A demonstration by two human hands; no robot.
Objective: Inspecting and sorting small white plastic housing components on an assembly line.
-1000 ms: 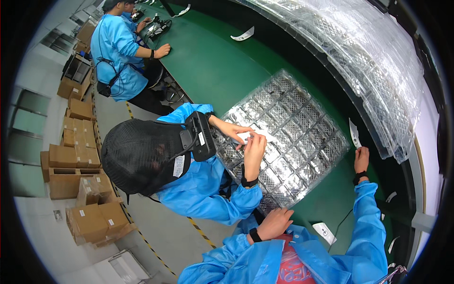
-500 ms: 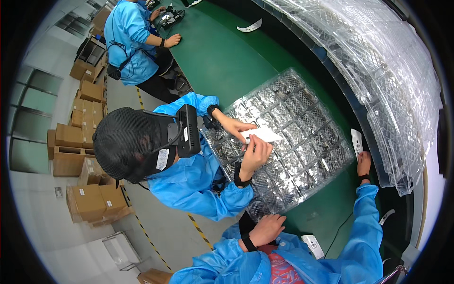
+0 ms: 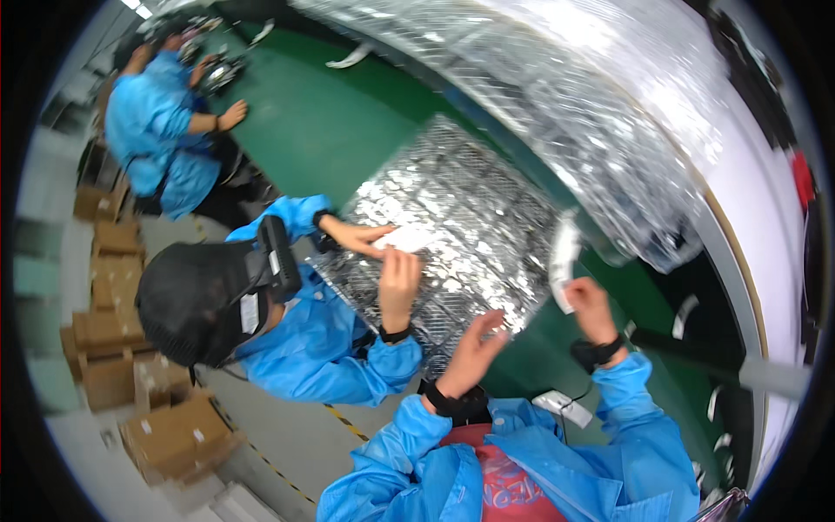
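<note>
Right hand (image 3: 593, 313) at 4 o'clock of gridded tray (image 3: 504, 181), fingers pinching white part (image 3: 564, 259). Left hand (image 3: 468, 357) at its 6 o'clock, fingers spread, blurry

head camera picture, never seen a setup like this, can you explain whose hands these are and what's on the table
There is no machine here: one camera on a person's head looks down, and its wide lens bends straight edges. The wearer, in a blue jacket, is at the bottom. Their right hand has a grip on a long white piece; their left hand is open and appears to hold nothing. On the green table are a clear, shiny plastic tray and another white part near the wearer. The co-worker's hands, further left, are at a white item above the tray. Motion blur hides finer detail.
</note>
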